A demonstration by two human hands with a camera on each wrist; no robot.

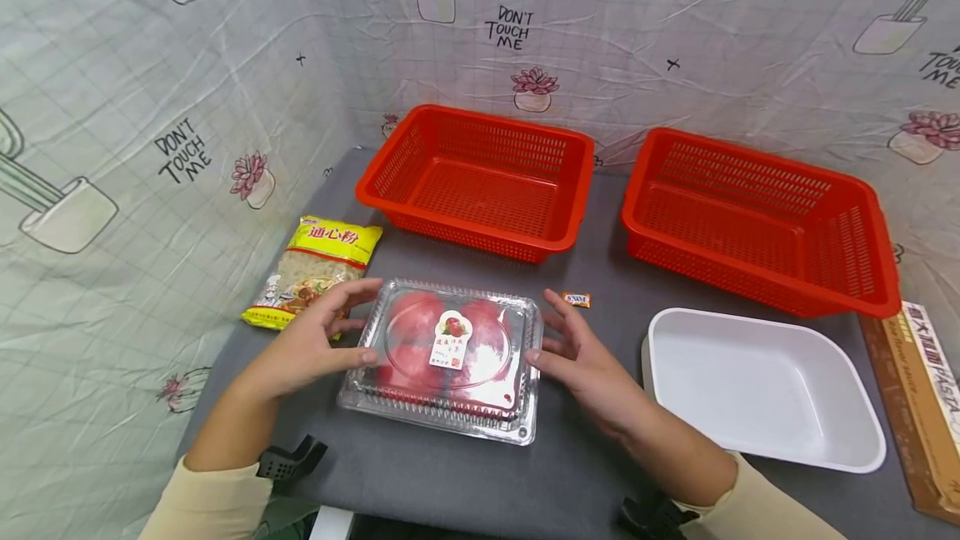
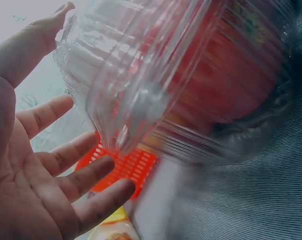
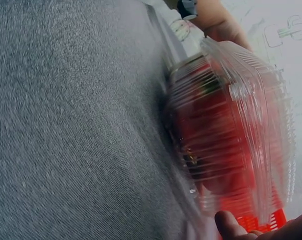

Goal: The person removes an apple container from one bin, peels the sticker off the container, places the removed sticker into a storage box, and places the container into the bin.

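A clear plastic clamshell box (image 1: 442,386) of several round red fruits (image 2: 230,75) lies near the middle of the table, with a white label (image 1: 452,340) on its lid. To its left, my left hand (image 1: 307,348) has its thumb at the lid's edge; in the left wrist view the other fingers are spread and extended beside the box. My right hand (image 1: 581,361) is at the opposite side, thumb tip at the lid's edge and fingers loosely bent alongside. In the right wrist view only part of that hand shows, below the box.
Behind the box stand two red plastic baskets, a left one (image 1: 468,236) and a right one (image 1: 720,269). A yellow pasta bag (image 1: 330,242) lies left, beyond my left hand. A small wrapped candy (image 1: 577,299), a white tray (image 1: 757,382) and a long brown pasta box (image 1: 918,415) are on the right.
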